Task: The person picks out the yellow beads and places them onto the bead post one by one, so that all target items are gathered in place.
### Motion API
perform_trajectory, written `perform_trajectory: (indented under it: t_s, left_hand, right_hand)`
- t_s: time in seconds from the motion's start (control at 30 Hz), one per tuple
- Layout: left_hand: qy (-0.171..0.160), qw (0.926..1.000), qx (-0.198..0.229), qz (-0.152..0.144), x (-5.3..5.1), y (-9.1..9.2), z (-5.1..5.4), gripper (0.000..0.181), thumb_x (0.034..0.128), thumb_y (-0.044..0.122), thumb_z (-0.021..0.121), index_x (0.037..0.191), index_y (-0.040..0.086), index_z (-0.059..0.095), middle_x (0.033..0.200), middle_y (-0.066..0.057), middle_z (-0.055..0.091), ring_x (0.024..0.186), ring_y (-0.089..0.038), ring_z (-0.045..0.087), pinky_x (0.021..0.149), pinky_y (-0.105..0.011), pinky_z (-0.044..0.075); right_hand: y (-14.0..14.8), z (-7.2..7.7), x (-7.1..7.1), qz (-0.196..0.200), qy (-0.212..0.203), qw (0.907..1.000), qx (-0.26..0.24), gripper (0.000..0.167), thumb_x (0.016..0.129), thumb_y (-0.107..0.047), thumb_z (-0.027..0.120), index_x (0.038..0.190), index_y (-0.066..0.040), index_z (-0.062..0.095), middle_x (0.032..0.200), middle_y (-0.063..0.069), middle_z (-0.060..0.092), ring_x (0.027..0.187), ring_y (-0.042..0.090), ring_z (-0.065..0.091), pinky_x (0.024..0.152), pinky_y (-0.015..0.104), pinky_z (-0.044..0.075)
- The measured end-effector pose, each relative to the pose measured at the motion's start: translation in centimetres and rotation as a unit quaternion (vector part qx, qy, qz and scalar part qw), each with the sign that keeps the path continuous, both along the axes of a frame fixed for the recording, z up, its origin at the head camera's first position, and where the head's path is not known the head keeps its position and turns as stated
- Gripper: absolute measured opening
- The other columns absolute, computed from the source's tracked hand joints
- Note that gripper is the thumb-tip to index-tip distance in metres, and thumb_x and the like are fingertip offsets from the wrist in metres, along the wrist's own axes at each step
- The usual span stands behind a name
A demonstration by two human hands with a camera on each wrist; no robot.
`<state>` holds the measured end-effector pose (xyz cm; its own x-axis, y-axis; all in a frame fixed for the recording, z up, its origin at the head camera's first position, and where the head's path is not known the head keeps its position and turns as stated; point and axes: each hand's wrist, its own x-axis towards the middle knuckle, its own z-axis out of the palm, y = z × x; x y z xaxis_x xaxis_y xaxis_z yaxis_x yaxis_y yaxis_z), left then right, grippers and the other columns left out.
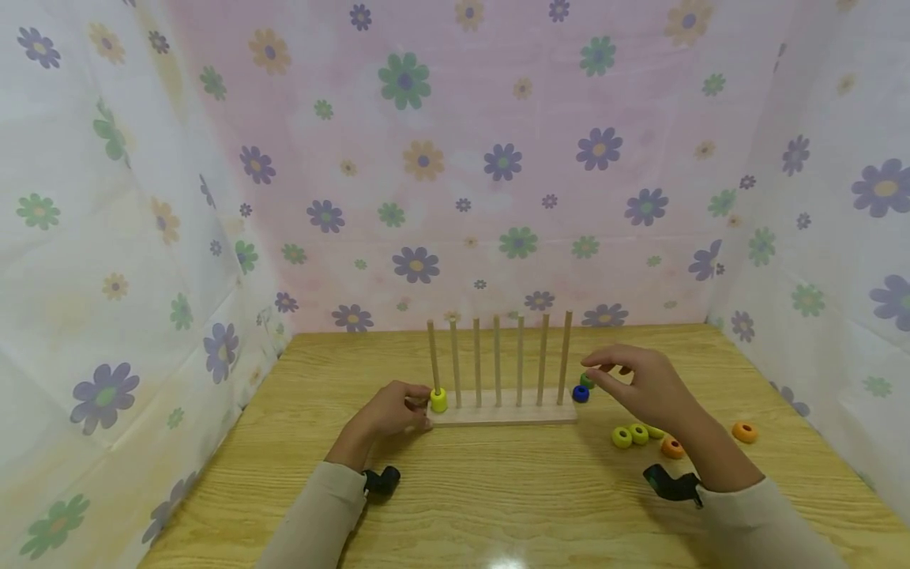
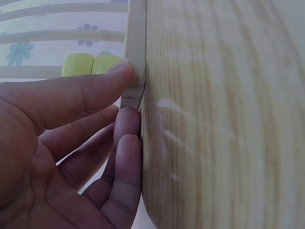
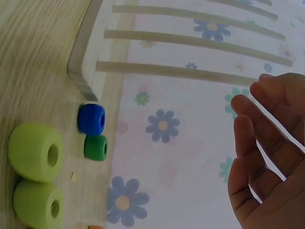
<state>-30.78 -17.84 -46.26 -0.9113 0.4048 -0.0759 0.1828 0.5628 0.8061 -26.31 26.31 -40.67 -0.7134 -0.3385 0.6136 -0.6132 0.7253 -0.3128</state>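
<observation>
A wooden base (image 1: 505, 414) carries several upright pegs, with yellow beads (image 1: 438, 401) low on the leftmost peg. My left hand (image 1: 389, 412) grips the base's left end; in the left wrist view the thumb of that hand (image 2: 66, 143) lies against the base (image 2: 135, 43) beside two yellow beads (image 2: 78, 64). Beyond the base's right end, my right hand (image 1: 643, 387) hovers with relaxed, bent fingers and nothing in them. Near it on the table are a blue bead (image 1: 580, 393) and a green bead (image 1: 586, 381), also seen in the right wrist view below the base.
Several yellow-green beads (image 1: 622, 437) lie on the wooden table (image 1: 455, 490) below the right hand, with an orange bead (image 1: 672, 448) beside them. Another orange bead (image 1: 744, 431) lies farther right. Flowered cloth (image 1: 462, 197) stands behind and at both sides.
</observation>
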Motion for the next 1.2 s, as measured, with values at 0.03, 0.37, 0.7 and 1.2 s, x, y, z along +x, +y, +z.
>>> perform_trajectory:
  t_s: [0.03, 0.37, 0.7, 1.2]
  left_hand:
    - [0.0, 1.0, 0.0, 0.0, 0.0, 0.0, 0.0, 0.053, 0.0874, 0.009, 0.084, 0.138, 0.012, 0.068, 0.14, -0.013, 0.064, 0.098, -0.018, 0.069, 0.083, -0.036, 0.06]
    - [-0.004, 1.0, 0.001, 0.005, 0.0, 0.0, -0.2, 0.055, 0.0876, 0.009, 0.084, 0.14, 0.011, 0.067, 0.138, -0.012, 0.066, 0.098, -0.018, 0.069, 0.084, -0.036, 0.059]
    - [-0.01, 0.9999, 0.004, 0.009, 0.2, 0.1, 0.0, 0.055, 0.0877, 0.009, 0.083, 0.14, 0.011, 0.066, 0.139, -0.012, 0.065, 0.1, -0.018, 0.068, 0.084, -0.036, 0.059]
    - [-0.004, 1.0, 0.002, 0.003, 0.1, 0.0, 0.2, 0.054, 0.0881, 0.009, 0.083, 0.14, 0.011, 0.067, 0.137, -0.012, 0.067, 0.101, -0.019, 0.07, 0.084, -0.036, 0.059]
  right_hand:
    - [0.3, -0.1, 0.1, -0.002, -0.003, 1.0, 0.001, 0.018, 0.096, -0.019, 0.076, 0.111, -0.03, 0.078, 0.112, -0.008, 0.077, 0.087, 0.0, 0.065, 0.069, 0.033, 0.056]
    - [2.4, -0.4, 0.7, -0.022, -0.028, 0.9994, 0.0, 0.018, 0.097, -0.02, 0.075, 0.111, -0.031, 0.077, 0.113, -0.005, 0.076, 0.087, -0.002, 0.064, 0.07, 0.031, 0.057]
    - [5.3, -1.9, -0.3, -0.029, -0.123, 0.9912, -0.041, 0.018, 0.102, -0.028, 0.069, 0.118, -0.028, 0.077, 0.12, 0.002, 0.075, 0.092, 0.0, 0.064, 0.073, 0.023, 0.056]
    - [10.1, -4.2, -1.1, -0.029, -0.282, 0.9545, -0.092, 0.039, 0.104, -0.037, 0.065, 0.13, -0.01, 0.071, 0.13, 0.016, 0.069, 0.095, 0.011, 0.068, 0.071, 0.032, 0.059]
